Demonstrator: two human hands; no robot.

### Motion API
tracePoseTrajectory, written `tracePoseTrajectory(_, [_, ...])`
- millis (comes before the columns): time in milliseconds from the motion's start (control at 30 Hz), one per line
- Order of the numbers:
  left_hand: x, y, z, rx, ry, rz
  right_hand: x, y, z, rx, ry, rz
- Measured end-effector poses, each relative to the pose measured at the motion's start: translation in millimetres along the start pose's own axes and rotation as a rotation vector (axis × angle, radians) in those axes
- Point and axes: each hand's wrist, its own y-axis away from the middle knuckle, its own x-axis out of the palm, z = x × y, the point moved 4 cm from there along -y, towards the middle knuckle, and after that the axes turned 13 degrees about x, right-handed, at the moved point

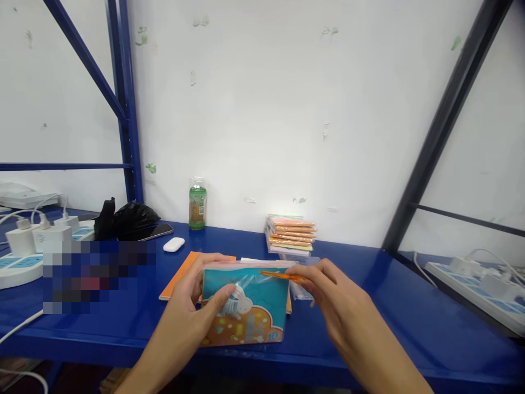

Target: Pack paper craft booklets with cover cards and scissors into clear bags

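Note:
A teal and brown booklet with a cartoon animal on its cover stands upright inside a clear plastic bag. My left hand grips its left side, thumb across the front and fingers behind. My right hand pinches a slim, pointed orange object, whose exact kind I cannot make out. Its tip points left, across the front of the bag just below the top edge. Behind the booklet an orange book lies on the table, partly hidden. Clear plastic sleeves lie behind my right hand.
On the blue table, a stack of wrapped booklets stands by the wall. A green bottle, a white earbud case, a phone and a black bag are left. Power strips with chargers sit at both sides.

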Motion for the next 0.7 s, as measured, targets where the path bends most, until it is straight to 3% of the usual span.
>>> tracePoseTrajectory(133, [1.4, 0.2, -0.4, -0.015, 0.006, 0.045, -0.6, -2.7, 2.8, -0.035, -0.017, -0.096])
tracePoseTrajectory(267, [2.7, 2.0, -3.3, -0.025, 0.016, 0.014, -6.1, -3.9, 6.1, 0.022, -0.106, -0.266])
tracePoseTrajectory(433, [3.6, 3.6, -4.1, -0.012, -0.004, -0.009, -14.3, 0.0, 10.4, -0.031, -0.103, -0.346])
tracePoseTrajectory(567, [2.8, 4.4, -2.7, -0.014, -0.009, 0.009, -17.4, 0.7, 11.7, -0.048, -0.145, -0.323])
tracePoseTrajectory(700, [3.7, 6.3, -4.5, -0.011, -0.014, 0.037, -7.0, -1.2, 14.7, -0.071, -0.220, -0.209])
